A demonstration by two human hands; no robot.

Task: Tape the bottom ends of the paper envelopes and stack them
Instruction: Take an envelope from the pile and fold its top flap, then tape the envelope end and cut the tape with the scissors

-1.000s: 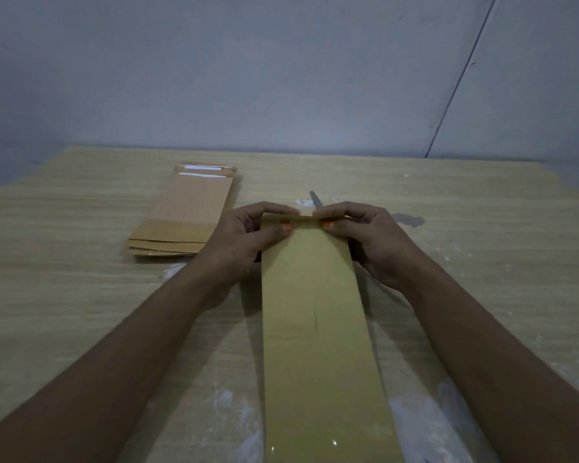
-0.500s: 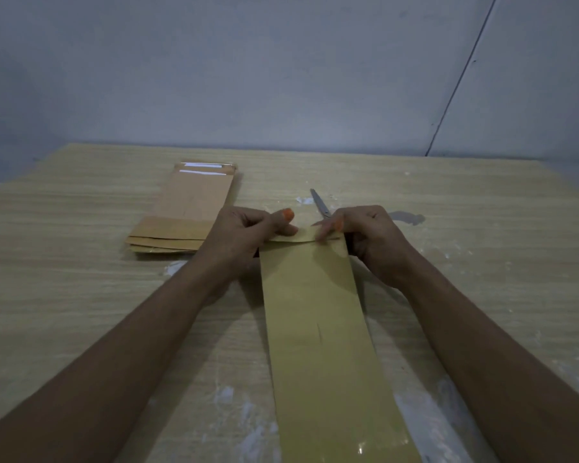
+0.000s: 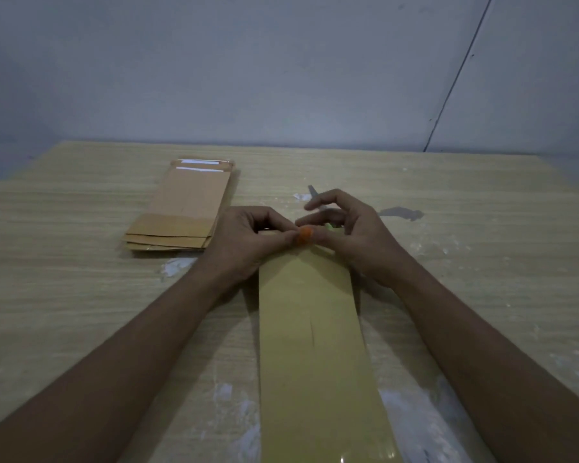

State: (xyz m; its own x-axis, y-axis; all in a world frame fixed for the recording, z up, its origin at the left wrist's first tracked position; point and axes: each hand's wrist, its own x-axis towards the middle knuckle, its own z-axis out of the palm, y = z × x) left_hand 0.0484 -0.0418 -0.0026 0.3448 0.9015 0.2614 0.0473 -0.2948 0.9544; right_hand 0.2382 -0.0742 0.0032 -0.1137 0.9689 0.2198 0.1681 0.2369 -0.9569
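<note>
Head view: my left hand (image 3: 248, 242) pinches the far end of the one envelope (image 3: 311, 329) lying lengthwise before me on the table (image 3: 465, 262), while my right hand (image 3: 351, 228) touches that end with loosely curled fingers, hiding most of the scissors (image 3: 312, 191) behind. To the left lies one stack (image 3: 184, 208) of envelopes, at least three edges showing.
</note>
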